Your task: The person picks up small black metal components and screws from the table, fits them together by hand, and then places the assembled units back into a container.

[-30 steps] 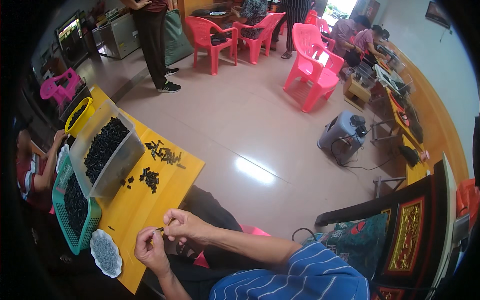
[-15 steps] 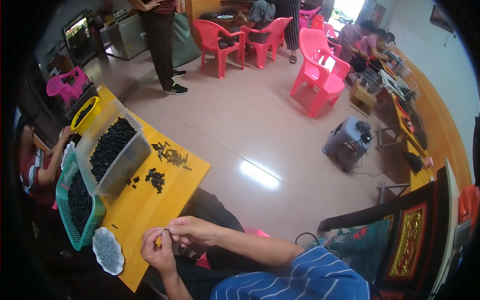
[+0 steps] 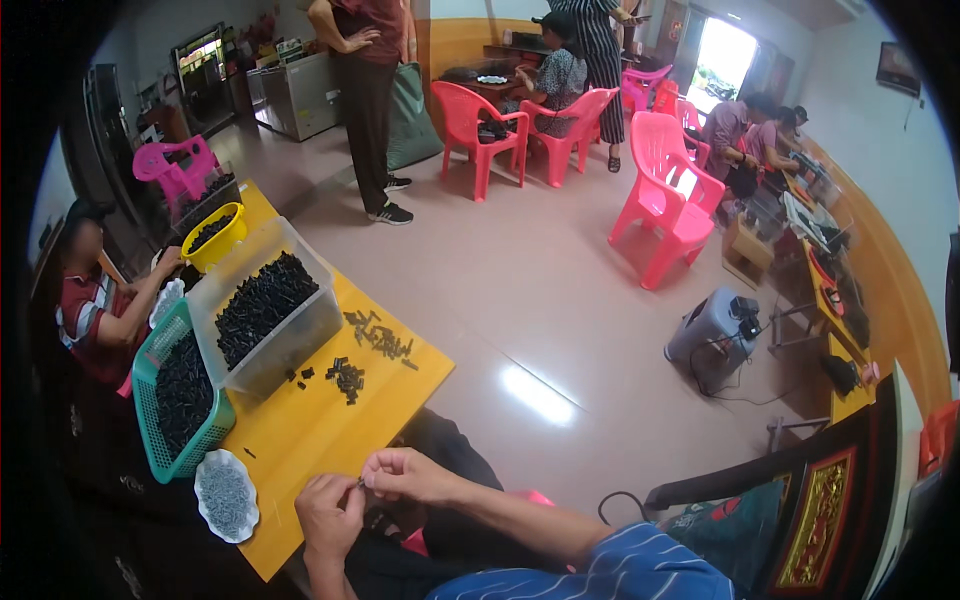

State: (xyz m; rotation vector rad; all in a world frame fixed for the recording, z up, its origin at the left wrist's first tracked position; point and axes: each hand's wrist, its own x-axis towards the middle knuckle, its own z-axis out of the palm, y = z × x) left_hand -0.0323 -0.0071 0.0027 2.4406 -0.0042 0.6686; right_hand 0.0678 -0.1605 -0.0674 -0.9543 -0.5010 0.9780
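Sleeve (image 3: 640, 555), blue with pale stripes, is cut off by the lower edge; from it the right forearm reaches leftward, while the left forearm rises from below. The left hand (image 3: 330, 515) and right hand (image 3: 405, 475) meet at their fingertips just beside the worktop (image 3: 300, 445), pinching a small dark piece (image 3: 362, 481) between them. The fingers cover most of it, so its shape cannot be told.

On the worktop's near left, a white scalloped dish (image 3: 203, 505) holds a heap of tiny silvery parts, too fine to tell singly. One dark part (image 3: 249, 452) lies alone near it. Next, a green perforated basket (image 3: 160, 440) is loaded with slender black pieces, and a translucent bin (image 3: 300, 355) beside it carries a deep pile of similar ones. Short black pieces (image 3: 347, 380) and longer ones (image 3: 380, 340) lie loose to its right.

Farther back, a yellow bowl (image 3: 225, 245) contains more black pieces. A seated co-worker (image 3: 95, 310) reaches near it; a second white dish (image 3: 165, 302) there is partly hidden, its contents unclear. Beyond, pink chairs (image 3: 665, 205) stand on the floor.
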